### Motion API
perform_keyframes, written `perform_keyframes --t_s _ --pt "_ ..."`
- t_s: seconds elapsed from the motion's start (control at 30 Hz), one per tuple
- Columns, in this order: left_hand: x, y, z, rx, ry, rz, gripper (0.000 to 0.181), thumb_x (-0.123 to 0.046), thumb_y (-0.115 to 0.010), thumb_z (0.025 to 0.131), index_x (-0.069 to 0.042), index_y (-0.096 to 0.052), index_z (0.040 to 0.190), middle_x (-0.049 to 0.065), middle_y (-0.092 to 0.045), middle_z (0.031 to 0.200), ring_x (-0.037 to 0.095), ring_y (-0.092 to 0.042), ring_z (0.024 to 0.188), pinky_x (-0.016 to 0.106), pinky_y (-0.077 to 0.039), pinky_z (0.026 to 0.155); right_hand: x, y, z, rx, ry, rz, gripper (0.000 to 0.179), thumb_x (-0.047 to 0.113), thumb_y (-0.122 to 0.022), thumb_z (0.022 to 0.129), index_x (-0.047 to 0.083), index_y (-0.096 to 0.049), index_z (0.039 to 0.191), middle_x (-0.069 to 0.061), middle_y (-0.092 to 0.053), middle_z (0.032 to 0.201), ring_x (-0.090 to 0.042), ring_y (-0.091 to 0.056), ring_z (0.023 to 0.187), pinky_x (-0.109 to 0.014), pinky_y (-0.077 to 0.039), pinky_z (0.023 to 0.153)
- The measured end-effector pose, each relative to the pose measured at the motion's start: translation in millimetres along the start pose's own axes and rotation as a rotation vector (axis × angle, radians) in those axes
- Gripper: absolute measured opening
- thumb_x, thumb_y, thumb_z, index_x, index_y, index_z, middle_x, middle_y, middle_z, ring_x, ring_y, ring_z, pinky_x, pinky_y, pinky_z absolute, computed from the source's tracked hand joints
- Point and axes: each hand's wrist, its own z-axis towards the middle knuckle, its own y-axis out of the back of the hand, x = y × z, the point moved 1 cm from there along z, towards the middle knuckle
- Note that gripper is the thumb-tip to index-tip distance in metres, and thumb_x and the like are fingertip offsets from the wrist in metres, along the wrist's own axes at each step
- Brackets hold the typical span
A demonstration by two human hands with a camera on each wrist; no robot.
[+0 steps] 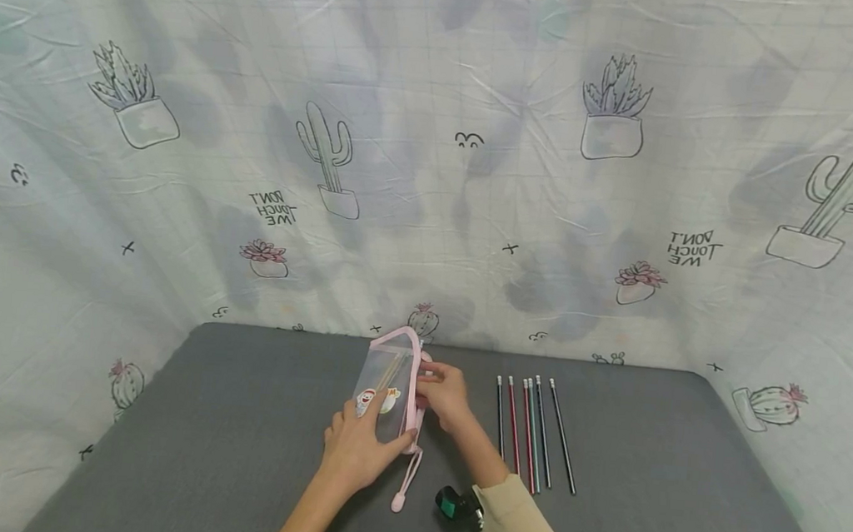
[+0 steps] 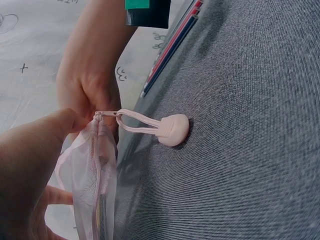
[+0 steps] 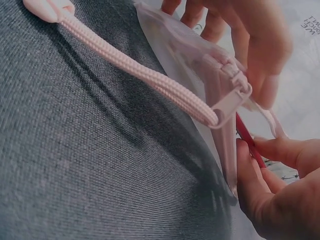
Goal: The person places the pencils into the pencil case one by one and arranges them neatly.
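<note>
A see-through pencil pouch (image 1: 376,371) with pink edging and stickers stands tilted on the table, some slim pencils (image 1: 392,370) showing through it. My left hand (image 1: 355,451) grips the pouch, thumb at the zipped edge and fingers on the other side. At the pouch's right side is my right hand (image 1: 448,395); in the right wrist view its fingertips pinch a red pencil (image 3: 245,132) beside the pouch's opening. The pencil's far end is hidden by the pouch. From the zip hangs a pink cord (image 3: 145,75) ending in a pink tab (image 2: 173,131).
Several pencils (image 1: 514,415) lie side by side on the grey table (image 1: 232,443), right of my right forearm. A black and green device (image 1: 453,503) is at my right wrist. Behind the table hangs a cactus-print cloth (image 1: 463,185).
</note>
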Motion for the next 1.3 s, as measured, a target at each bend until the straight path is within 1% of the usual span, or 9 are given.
perform_keyframes --t_s 0.23,0.37,0.5,0.73,0.93,1.2,1.3 --pt "0.2 -0.3 1.1 0.012 0.014 0.003 0.088 -0.064 -0.074 0.086 -0.017 -0.05 0.157 0.03 -0.051 0.134 0.048 -0.052 0.116 0.069 -0.041 0.096 -2.1 -2.6 2.4 -0.012 -0.005 -0.029 0.041 -0.011 -0.066 0.088 -0.017 -0.063 0.128 -0.03 -0.073 0.105 -0.015 -0.07 0.071 -0.028 -0.059 0.063" --pt "0.5 -0.1 0.8 0.006 0.006 0.002 0.088 -0.063 -0.074 0.086 -0.017 -0.05 0.157 0.03 -0.051 0.133 0.048 -0.052 0.115 0.069 -0.041 0.095 -2.0 -2.0 2.8 -0.002 -0.004 -0.061 0.04 -0.009 -0.066 0.089 -0.016 -0.064 0.128 -0.03 -0.074 0.107 -0.017 -0.072 0.075 -0.03 -0.06 0.065" --pt "0.3 0.3 0.4 -0.002 0.001 -0.001 0.087 -0.063 -0.074 0.086 -0.016 -0.051 0.156 0.03 -0.052 0.133 0.048 -0.053 0.114 0.069 -0.042 0.094 -0.7 1.1 1.3 0.017 0.005 -0.054 0.039 -0.009 -0.067 0.089 -0.016 -0.064 0.128 -0.031 -0.074 0.108 -0.019 -0.073 0.076 -0.032 -0.062 0.067" --pt "0.3 0.1 1.5 0.012 0.015 0.006 0.088 -0.066 -0.073 0.086 -0.017 -0.051 0.156 0.031 -0.051 0.136 0.048 -0.052 0.117 0.069 -0.041 0.096 1.1 11.5 -4.2 0.061 0.021 -0.001 0.039 -0.011 -0.067 0.092 -0.017 -0.062 0.13 -0.032 -0.073 0.109 -0.023 -0.076 0.082 -0.039 -0.064 0.075" --pt "0.4 0.5 1.5 0.016 0.014 0.007 0.088 -0.067 -0.072 0.086 -0.018 -0.051 0.156 0.031 -0.051 0.136 0.049 -0.052 0.118 0.07 -0.041 0.097 5.1 22.0 -10.5 0.073 0.043 0.015 0.038 -0.013 -0.067 0.093 -0.018 -0.061 0.131 -0.036 -0.071 0.112 -0.031 -0.077 0.09 -0.043 -0.063 0.08" --pt "0.1 1.0 0.3 -0.003 0.0 0.003 0.088 -0.067 -0.072 0.085 -0.018 -0.052 0.155 0.03 -0.052 0.134 0.049 -0.053 0.115 0.069 -0.042 0.094 7.0 34.9 -18.0 0.062 0.077 0.006 0.036 -0.012 -0.067 0.093 -0.017 -0.063 0.128 -0.033 -0.072 0.108 -0.038 -0.076 0.093 -0.046 -0.063 0.08" --pt "0.0 1.3 0.1 -0.008 -0.002 0.003 0.087 -0.067 -0.072 0.085 -0.018 -0.053 0.155 0.03 -0.053 0.134 0.048 -0.054 0.114 0.068 -0.042 0.093 6.4 39.7 -20.6 0.061 0.096 -0.015 0.035 -0.012 -0.067 0.093 -0.017 -0.063 0.128 -0.032 -0.072 0.107 -0.039 -0.075 0.095 -0.046 -0.063 0.08"
